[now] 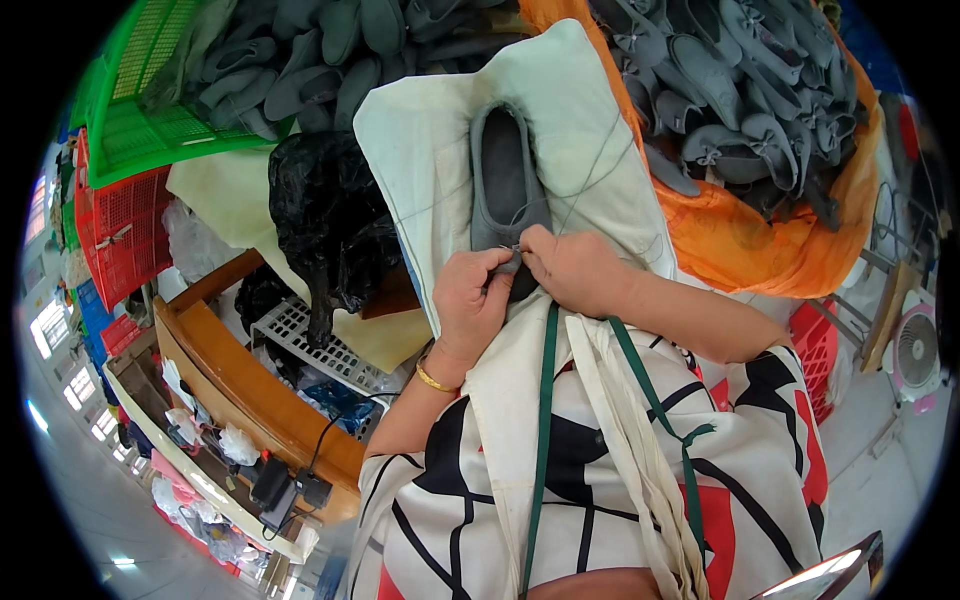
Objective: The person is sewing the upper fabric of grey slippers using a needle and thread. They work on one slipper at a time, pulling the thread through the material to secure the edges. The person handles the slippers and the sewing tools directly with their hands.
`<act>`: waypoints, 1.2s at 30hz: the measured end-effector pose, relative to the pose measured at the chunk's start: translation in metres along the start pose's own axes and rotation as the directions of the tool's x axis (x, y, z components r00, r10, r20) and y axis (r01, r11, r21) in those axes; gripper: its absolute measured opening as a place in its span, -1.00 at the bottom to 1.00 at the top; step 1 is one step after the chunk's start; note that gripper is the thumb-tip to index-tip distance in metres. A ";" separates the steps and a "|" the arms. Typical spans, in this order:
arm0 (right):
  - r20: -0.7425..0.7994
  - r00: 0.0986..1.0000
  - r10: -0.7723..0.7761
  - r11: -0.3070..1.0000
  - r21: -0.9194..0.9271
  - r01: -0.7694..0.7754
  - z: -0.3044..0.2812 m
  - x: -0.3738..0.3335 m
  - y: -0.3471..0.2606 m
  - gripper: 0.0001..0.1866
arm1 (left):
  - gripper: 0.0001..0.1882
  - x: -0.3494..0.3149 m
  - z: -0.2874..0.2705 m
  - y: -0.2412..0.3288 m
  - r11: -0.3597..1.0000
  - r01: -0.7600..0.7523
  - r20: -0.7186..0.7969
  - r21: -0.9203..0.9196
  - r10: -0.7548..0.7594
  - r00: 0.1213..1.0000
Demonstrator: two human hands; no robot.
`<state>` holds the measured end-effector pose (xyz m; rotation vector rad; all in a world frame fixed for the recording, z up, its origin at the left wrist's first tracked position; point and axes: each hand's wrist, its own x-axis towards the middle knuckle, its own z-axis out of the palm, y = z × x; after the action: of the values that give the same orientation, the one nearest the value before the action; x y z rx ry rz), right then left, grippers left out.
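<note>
A grey slip-on shoe [507,170] lies with its heel away from me and its toe towards me on a padded white cloth [420,150]. At the toe end, my left hand [470,300] pinches the front of the upper between thumb and fingers. Right beside it, my right hand [578,270] is closed in a pinch against the same spot; what its fingertips hold is too small to make out. A thin dark thread [590,185] loops over the shoe and across the cloth. My hands partly hide the toe.
Grey shoes fill a green crate [140,130] at the back left and an orange sack [760,240] at the back right. A black plastic bag [325,200] and a brown wooden desk [260,380] stand on my left. A fan [914,345] is far right.
</note>
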<state>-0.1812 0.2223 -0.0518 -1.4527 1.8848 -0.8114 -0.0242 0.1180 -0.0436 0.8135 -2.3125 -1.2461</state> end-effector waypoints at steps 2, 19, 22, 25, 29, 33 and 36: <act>0.025 0.994 0.107 0.983 0.148 -0.109 0.000 0.003 -0.001 -0.84 | -0.75 0.003 0.002 -0.002 0.995 -0.099 -0.019 -0.004 0.099 0.995; 0.282 0.959 0.017 0.990 0.130 -0.056 -0.040 0.056 -0.008 -0.78 | -0.62 0.009 -0.003 0.002 0.906 -0.352 0.038 0.235 0.353 0.935; 0.059 0.995 -0.081 0.937 0.346 0.056 -0.022 0.063 -0.006 -0.76 | -0.65 0.009 -0.003 -0.001 0.905 -0.369 0.055 0.212 0.367 0.929; 0.090 0.993 0.076 0.727 0.677 -0.116 -0.028 0.073 -0.016 -0.73 | -0.65 0.007 -0.002 -0.002 0.942 -0.307 0.065 0.134 0.301 0.951; 0.363 0.893 0.265 0.425 0.788 -0.446 -0.072 0.073 -0.022 -0.72 | -0.73 0.010 -0.005 -0.001 0.991 -0.120 0.045 0.059 0.117 0.992; -0.057 0.992 0.116 0.532 0.847 -0.013 -0.153 0.081 -0.012 -0.72 | -0.76 0.011 -0.012 0.000 0.994 -0.090 0.099 0.055 0.084 0.991; -0.433 0.895 -0.108 0.536 0.733 0.419 -0.247 0.078 0.028 -0.75 | -0.76 0.013 -0.016 0.003 0.998 -0.040 0.134 0.046 0.034 0.990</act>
<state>-0.4054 0.1768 0.0718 -1.0070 1.1439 -1.8944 -0.0257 0.1009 -0.0320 0.7193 -2.4605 -1.2685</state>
